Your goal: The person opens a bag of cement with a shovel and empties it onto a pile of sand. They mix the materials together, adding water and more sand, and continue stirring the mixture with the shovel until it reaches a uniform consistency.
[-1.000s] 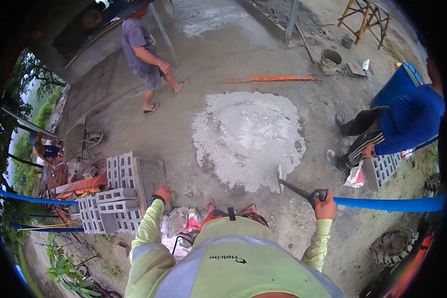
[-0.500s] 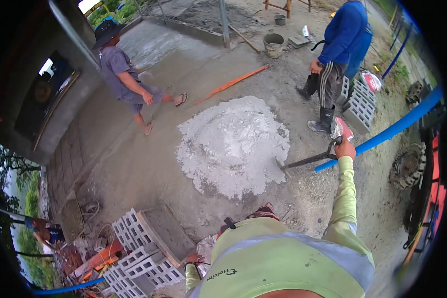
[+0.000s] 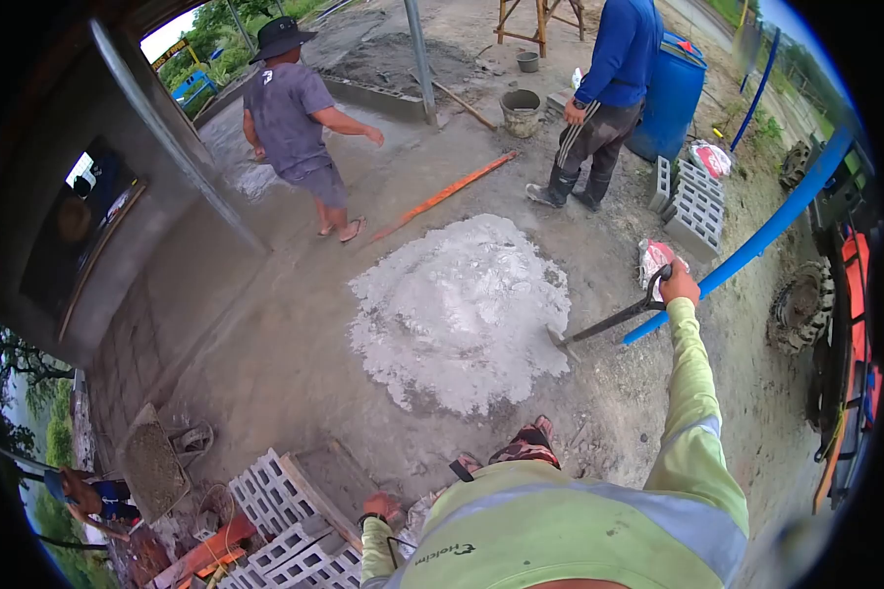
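Observation:
My right hand (image 3: 679, 284) is wrapped round the grip of a shovel (image 3: 614, 320). The shovel slants down to the left, its blade at the right edge of a pale heap of cement-like powder (image 3: 462, 304) on the ground. Low at my left side is my left hand (image 3: 382, 507), beside a wooden-framed mixing box (image 3: 336, 481) and grey hollow blocks (image 3: 270, 496). Its fingers are small and partly hidden, so I cannot make out whether it holds anything.
A person in a dark hat (image 3: 290, 118) and a person in blue (image 3: 614, 88) stand beyond the heap. An orange-stained board (image 3: 447, 194), a bucket (image 3: 521, 112) and a blue drum (image 3: 670, 93) lie farther off. A blue pipe (image 3: 771, 221) crosses at right; a wheelbarrow (image 3: 152, 461) stands lower left.
The person in the hat has stepped away toward the back, and the person in blue has moved back too. The wheelbarrow at lower left shows more fully. My right hand stays on the shovel.

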Action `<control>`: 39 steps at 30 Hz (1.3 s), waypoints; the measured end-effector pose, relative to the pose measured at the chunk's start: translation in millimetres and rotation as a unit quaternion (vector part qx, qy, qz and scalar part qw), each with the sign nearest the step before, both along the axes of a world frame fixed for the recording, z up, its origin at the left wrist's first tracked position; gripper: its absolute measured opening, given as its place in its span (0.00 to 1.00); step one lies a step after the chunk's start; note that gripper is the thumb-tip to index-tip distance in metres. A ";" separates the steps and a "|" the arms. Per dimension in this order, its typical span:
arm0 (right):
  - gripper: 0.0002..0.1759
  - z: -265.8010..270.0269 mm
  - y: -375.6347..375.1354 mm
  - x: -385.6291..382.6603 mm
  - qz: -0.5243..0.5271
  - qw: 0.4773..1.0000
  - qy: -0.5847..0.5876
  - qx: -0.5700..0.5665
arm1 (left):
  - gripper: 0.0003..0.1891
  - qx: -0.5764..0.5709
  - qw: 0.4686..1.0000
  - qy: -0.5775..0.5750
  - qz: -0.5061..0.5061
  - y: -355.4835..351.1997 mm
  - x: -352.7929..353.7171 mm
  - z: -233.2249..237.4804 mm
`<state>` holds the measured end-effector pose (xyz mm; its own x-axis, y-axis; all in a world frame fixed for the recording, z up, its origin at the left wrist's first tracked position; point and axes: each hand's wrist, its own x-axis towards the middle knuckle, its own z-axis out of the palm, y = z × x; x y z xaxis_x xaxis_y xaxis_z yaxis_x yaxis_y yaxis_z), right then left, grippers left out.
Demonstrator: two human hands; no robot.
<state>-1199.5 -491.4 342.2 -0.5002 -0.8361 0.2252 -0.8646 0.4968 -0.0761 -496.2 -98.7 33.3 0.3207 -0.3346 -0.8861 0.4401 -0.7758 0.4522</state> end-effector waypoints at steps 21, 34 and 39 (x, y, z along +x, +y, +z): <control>0.19 -0.5 -15.1 71.6 0.023 0.998 0.055 0.015 | 0.10 0.044 0.999 0.027 -0.007 52.1 -21.5 -44.4; 0.21 2.6 -14.8 80.8 0.015 0.996 0.080 0.036 | 0.13 0.032 0.999 0.022 0.011 45.6 -26.0 -20.7; 0.22 -2.5 -10.6 74.9 0.019 0.996 0.078 0.022 | 0.15 0.026 1.000 0.009 0.000 47.5 -28.2 -28.9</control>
